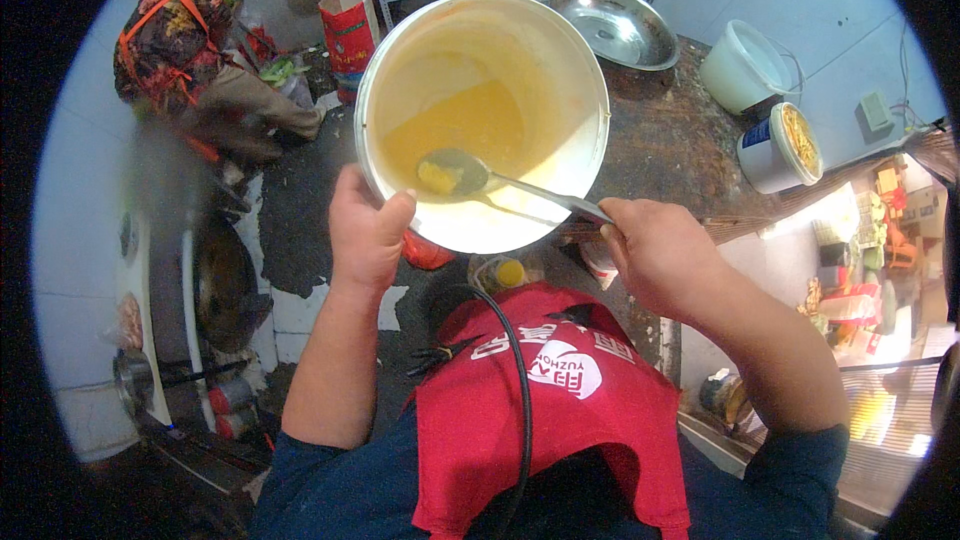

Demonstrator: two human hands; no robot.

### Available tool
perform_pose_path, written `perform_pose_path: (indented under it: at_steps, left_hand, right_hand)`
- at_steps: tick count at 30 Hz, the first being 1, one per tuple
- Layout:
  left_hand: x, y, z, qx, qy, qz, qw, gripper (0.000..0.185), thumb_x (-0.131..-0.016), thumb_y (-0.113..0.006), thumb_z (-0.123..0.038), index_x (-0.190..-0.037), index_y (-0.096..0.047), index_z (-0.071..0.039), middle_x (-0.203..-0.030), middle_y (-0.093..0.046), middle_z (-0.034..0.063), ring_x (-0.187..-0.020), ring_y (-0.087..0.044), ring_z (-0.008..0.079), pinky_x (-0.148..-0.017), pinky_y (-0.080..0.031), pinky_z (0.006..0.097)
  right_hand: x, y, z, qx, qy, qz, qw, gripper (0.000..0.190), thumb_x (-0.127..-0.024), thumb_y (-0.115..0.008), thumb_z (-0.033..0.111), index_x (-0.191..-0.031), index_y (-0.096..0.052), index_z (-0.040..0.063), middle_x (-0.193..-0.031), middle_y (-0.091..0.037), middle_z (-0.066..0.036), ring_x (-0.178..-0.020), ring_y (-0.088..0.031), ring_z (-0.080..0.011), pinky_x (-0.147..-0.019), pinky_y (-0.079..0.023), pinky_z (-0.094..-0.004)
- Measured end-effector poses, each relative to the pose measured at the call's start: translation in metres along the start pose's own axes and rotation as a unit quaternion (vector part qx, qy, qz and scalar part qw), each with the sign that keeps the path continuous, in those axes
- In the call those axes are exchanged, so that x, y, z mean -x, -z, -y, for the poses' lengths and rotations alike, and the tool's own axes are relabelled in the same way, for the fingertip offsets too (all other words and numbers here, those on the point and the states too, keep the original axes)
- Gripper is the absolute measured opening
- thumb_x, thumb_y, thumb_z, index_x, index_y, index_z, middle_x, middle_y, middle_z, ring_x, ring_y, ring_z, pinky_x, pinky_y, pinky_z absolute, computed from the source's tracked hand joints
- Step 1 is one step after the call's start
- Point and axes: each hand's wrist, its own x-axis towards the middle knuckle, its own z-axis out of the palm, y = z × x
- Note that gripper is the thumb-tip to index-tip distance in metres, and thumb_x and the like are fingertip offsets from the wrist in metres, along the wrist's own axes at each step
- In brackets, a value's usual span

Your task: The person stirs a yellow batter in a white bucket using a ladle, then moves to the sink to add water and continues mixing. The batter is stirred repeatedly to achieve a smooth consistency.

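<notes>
A white plastic bucket [551, 75] is tilted so that its open mouth faces me, with yellow-orange matter at the bottom. My left hand [369, 229] grips its rim at the lower left, thumb on the near edge. In my right hand [660, 255] is the handle of a metal spoon [536, 191]. The spoon's bowl is inside the bucket near the rim and carries a yellow lump. Below the bucket, my red apron [480, 412] covers my front, and a black cable hangs over it.
On the dark worktop [675, 135] stand a steel basin [619, 26], an empty-looking translucent pail [739, 67] and a white tub of yellow strips [776, 150]. A person [217, 75] bends at the upper left. A dark wok [225, 285] is at left, a red-and-white bag [349, 30] behind.
</notes>
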Motion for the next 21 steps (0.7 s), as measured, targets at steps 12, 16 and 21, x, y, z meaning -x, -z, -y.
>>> perform_pose_path:
  at_steps: [12,16,21]
  left_hand:
    - [-0.002,0.0,0.0,-0.009,-0.01,-0.003,1.0,0.037,-0.085,-0.068,-0.003,-0.119,-0.054,0.004,-0.116,-0.065,0.0131,-0.103,-0.064,0.019,-0.094,-0.051,0.0337]
    - [-0.002,-0.004,-0.001,0.004,-0.004,-0.009,1.0,0.037,-0.085,-0.068,-0.003,-0.119,-0.055,0.004,-0.115,-0.065,0.0128,-0.102,-0.064,0.0191,-0.094,-0.051,0.0338]
    - [-0.001,-0.003,-0.002,0.007,-0.007,-0.006,1.0,0.037,-0.085,-0.068,-0.003,-0.118,-0.055,0.004,-0.115,-0.064,0.0126,-0.102,-0.064,0.0191,-0.093,-0.051,0.0341]
  right_hand:
    - [-0.004,-0.007,0.0,-0.008,0.004,-0.016,1.0,0.022,-0.097,-0.052,0.019,-0.103,-0.061,-0.001,-0.09,-0.068,-0.027,-0.087,-0.068,-0.0453,-0.08,-0.055,-0.0542]
    - [-0.007,-0.004,0.005,0.02,-0.008,0.024,0.999,0.022,-0.097,-0.052,0.018,-0.102,-0.06,-0.001,-0.091,-0.069,-0.026,-0.086,-0.069,-0.0442,-0.08,-0.055,-0.054]
    - [-0.008,0.007,-0.008,0.07,-0.008,-0.056,0.996,0.02,-0.096,-0.053,0.016,-0.105,-0.059,-0.001,-0.093,-0.068,-0.025,-0.087,-0.069,-0.0432,-0.078,-0.056,-0.0525]
